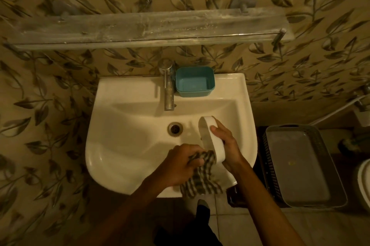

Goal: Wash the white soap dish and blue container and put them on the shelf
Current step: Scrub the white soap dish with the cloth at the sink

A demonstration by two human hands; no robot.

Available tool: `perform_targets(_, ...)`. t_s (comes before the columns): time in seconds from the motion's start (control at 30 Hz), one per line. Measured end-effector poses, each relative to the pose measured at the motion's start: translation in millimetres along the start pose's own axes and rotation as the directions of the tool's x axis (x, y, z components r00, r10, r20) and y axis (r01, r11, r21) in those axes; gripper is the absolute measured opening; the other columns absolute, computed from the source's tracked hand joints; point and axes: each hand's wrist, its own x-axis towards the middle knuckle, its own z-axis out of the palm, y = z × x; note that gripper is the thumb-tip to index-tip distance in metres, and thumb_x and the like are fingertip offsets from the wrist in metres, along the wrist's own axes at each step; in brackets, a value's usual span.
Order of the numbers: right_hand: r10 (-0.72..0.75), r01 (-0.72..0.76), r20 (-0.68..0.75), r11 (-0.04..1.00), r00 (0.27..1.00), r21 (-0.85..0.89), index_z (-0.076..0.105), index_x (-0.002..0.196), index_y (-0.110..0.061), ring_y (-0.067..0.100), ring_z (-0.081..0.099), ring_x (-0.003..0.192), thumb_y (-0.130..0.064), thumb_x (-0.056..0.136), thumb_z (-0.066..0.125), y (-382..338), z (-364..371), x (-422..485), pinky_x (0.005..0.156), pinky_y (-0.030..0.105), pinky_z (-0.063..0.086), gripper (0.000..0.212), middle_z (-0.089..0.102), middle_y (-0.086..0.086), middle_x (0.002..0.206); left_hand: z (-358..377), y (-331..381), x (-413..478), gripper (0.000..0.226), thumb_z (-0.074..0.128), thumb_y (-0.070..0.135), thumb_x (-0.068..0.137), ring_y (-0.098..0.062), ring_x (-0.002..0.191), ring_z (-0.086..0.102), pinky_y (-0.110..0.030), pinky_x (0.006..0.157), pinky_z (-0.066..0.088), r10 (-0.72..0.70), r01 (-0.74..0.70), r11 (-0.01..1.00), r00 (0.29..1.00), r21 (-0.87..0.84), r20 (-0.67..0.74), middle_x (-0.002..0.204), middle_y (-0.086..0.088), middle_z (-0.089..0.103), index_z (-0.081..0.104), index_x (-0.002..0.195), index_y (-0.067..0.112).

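The right hand [227, 141] has a tight grip on the white soap dish [212, 137], tipped on edge over the sink [120, 109], long way pointing away. The left hand [180, 162] squeezes a checked cloth [200, 177] at its near end.

Inside of white soap dish [212, 139] faces away from us; contents not readable. Its near end is covered by the checked cloth [200, 173], itself partly hidden under the left hand [180, 162]. We see the toilet [364, 183] cut off at the right edge. Dark object [349, 141] behind the grey basket [328, 167]: too dim to identify.
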Motion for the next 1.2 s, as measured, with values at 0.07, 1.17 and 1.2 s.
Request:
perform_targets(0.07,0.017,-0.015,-0.012,0.994,1.000,0.105,0.067,0.114,-0.012,0.023,0.069,0.089,-0.030,0.081,0.063,-13.1,-4.3,7.9,0.073,0.036,0.059,0.038,0.073,0.009,0.101,-15.0,-9.2,-1.4,0.018,0.050,0.013,0.094,-0.019,0.100,0.064,-0.032,0.083,0.055,-0.108,0.067,0.961,0.984,-0.267,-0.142,0.104,-0.003,0.068,0.064,0.099,0.022)
perform_targets(1.17,-0.238,0.104,-0.217,0.864,0.947,-0.493,0.055,0.089,-0.014,0.020,0.071,0.080,-0.048,0.085,0.062,-9.8,24.6,26.8,0.064,0.031,0.058,0.035,0.071,0.007,0.087,5.0,14.1,14.9,0.030,0.050,0.029,0.094,-0.010,0.102,0.059,-0.022,0.081,0.051,-0.273,-0.061,0.856,0.790,-0.514,-0.549,0.113,0.008,0.057,0.044,0.124,0.032)
perform_targets(1.2,-0.232,0.136,-0.119,0.836,0.965,-0.531,0.055,0.087,-0.013,0.021,0.071,0.078,-0.046,0.085,0.062,-11.5,23.5,24.1,0.065,0.034,0.058,0.034,0.071,0.008,0.085,-5.9,12.2,18.2,0.032,0.055,0.033,0.090,-0.012,0.101,0.061,-0.023,0.080,0.053,-0.273,-0.071,0.835,0.808,-0.545,-0.522,0.113,0.004,0.061,0.049,0.121,0.030)
